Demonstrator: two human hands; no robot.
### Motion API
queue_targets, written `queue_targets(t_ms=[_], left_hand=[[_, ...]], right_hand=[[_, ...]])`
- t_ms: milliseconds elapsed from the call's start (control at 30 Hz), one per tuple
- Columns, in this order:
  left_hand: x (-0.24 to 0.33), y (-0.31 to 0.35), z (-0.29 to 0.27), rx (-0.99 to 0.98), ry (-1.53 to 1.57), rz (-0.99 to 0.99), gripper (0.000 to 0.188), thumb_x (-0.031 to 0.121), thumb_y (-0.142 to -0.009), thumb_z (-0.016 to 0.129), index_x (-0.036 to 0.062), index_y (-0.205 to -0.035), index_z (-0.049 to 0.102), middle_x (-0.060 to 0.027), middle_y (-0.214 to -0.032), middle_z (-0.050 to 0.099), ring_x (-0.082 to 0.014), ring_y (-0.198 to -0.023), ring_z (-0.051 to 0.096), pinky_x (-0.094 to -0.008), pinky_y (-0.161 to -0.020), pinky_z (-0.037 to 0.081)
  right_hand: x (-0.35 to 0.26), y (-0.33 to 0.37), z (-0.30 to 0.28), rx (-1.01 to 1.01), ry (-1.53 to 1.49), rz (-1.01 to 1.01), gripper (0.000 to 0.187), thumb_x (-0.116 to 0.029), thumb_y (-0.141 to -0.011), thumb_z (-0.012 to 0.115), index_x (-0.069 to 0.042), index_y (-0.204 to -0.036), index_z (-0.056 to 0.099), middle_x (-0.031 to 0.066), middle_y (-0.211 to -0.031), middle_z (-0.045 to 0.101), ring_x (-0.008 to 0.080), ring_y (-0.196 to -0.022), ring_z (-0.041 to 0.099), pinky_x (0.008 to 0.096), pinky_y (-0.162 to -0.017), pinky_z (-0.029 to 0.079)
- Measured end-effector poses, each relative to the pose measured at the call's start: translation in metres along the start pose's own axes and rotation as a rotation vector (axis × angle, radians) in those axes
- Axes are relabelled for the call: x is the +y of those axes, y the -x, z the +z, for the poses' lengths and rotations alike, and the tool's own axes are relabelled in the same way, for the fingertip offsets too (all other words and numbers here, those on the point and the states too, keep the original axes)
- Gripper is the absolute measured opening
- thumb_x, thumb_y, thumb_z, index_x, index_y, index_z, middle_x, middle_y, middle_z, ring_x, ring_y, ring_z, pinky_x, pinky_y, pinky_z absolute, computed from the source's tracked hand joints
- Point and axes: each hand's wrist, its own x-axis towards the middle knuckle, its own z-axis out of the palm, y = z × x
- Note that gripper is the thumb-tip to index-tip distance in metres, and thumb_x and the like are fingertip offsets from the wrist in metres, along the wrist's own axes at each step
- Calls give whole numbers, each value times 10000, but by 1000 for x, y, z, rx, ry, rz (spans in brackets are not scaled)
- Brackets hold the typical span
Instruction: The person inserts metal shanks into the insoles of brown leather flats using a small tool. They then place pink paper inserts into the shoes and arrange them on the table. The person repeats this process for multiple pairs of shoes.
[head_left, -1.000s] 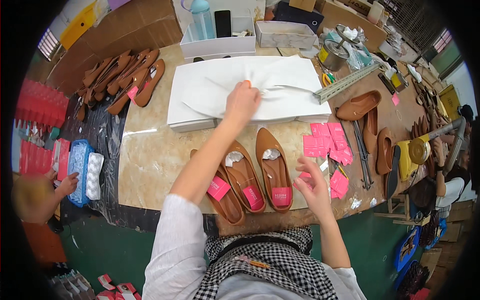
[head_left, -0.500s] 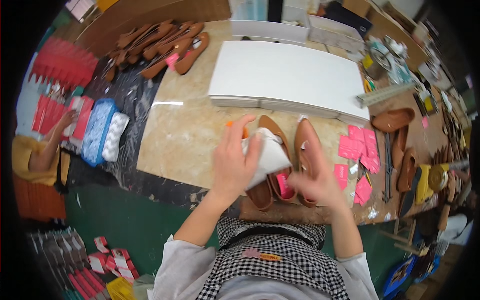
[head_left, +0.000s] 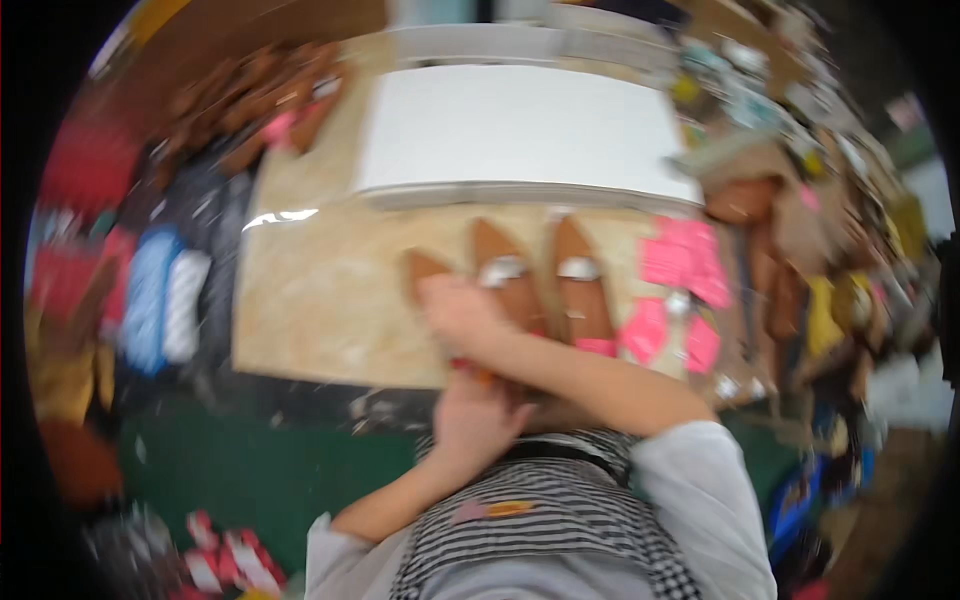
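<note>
The picture is motion-blurred. Three brown pointed flat shoes lie side by side near the front edge of the tan table. The middle shoe and the right shoe show white stuffing. My right hand reaches across from the right and lies over the heel end of the left shoe. Whether it grips the shoe is too blurred to tell. My left hand sits below it at the table's front edge, under my right forearm, with a small red-orange bit at its fingertips.
A large flat white box lies behind the shoes. Pink tags and more brown shoes are at the right. Other brown shoes lie far left, and blue and white packs lie left of the table.
My right hand has crossed leftward onto the left shoe. My left hand has dropped to the table edge, and the white paper it held is out of sight. The view has swung and blurred.
</note>
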Motion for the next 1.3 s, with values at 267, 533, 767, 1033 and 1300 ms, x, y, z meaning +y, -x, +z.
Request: queue_targets(t_ms=[267,533,767,1033,1300], left_hand=[[-6,3,25,4,-127,92,578,394,-866,669,-64,-1218,643,-287,-1218,634,-395,-1162,579,-488,-1076,374],[-37,12,-7,170,129,-103,403,232,-885,668,0,-1214,669,-193,-1142,671,-328,-1060,622,-423,-946,460],[-102,6,49,229,1054,-522,530,84,-956,588,-52,-1447,445,-90,-1166,645,-146,-959,619,-288,-815,512],[-83,-8,-5,346,2053,-551,720,569,-972,493,-6,-1403,444,-230,-1179,645,-313,-882,678,-431,-713,589],[-48,-35,1,170,2045,-519,950,814,-876,394,-7,-1341,512,-216,-1070,683,-323,-776,695,-442,-631,601]], right_hand=[[26,-22,-6,41,219,-148,173,-179,-775,651,-54,-884,700,113,-1003,638,271,-1036,560,385,-908,419],[79,34,-135,193,-149,-64,278,-188,-813,675,-102,-1076,702,103,-1056,655,288,-1058,594,398,-938,473],[281,255,-308,628,403,853,170,-214,-905,622,-118,-967,748,173,-915,713,392,-878,680,468,-790,544],[326,320,-288,278,780,1045,203,-213,-777,775,-63,-890,698,169,-900,714,363,-871,699,463,-781,564],[238,281,-322,437,764,819,110,-139,-855,662,-39,-902,664,153,-700,681,289,-663,706,415,-614,559]])
